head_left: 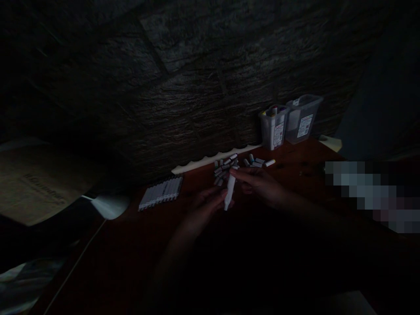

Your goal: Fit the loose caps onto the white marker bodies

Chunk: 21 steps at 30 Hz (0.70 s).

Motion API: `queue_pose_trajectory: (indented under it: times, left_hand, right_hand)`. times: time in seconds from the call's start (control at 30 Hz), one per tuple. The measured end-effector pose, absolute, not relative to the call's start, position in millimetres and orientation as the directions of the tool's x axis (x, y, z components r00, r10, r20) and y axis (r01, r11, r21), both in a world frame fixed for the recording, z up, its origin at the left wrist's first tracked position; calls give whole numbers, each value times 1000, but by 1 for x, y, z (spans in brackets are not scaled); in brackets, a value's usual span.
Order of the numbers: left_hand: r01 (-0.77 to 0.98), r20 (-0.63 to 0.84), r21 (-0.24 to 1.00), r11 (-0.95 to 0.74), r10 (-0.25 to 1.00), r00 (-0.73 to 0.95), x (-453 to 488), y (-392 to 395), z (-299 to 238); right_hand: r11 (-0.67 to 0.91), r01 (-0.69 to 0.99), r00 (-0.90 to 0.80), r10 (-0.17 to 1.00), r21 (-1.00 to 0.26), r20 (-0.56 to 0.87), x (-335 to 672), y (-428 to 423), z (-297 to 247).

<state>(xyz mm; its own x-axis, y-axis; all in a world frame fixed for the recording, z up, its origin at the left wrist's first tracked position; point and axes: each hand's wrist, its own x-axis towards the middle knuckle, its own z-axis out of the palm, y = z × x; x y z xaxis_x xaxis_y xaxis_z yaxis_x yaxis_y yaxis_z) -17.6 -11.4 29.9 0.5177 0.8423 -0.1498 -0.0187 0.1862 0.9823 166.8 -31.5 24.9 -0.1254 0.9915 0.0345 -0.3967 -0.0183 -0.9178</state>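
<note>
Tabletop (293,162) reddish-brown, dim, below marker (231,184); block-patterned wall (193,83) behind.

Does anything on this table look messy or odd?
The short white pieces, perhaps marker caps: they lie jumbled beyond the right hand, while the white pens to their left form a neat row. It's too dark to rule out damage.

Left hand (207,204) partly behind white marker (230,189)

Light is dim — textured wall (183,78), reddish table (127,245).
</note>
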Motion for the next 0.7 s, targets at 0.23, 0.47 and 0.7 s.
queue_pose_trajectory:
  times: [0.23,0.47,0.7]
  left_hand:
    - [554,212,695,-459,867,451,-39,7,29]
    - [566,254,522,-639,749,611,-40,20,7]
    - [488,187,713,-504,807,560,-32,7,15]
  right_hand:
    - [3,-523,60,998,-852,-33,171,-25,27]
    - [24,-478,338,928,-878,-159,180,-17,23]
    - [58,-444,225,973,-894,-49,175,-31,42]
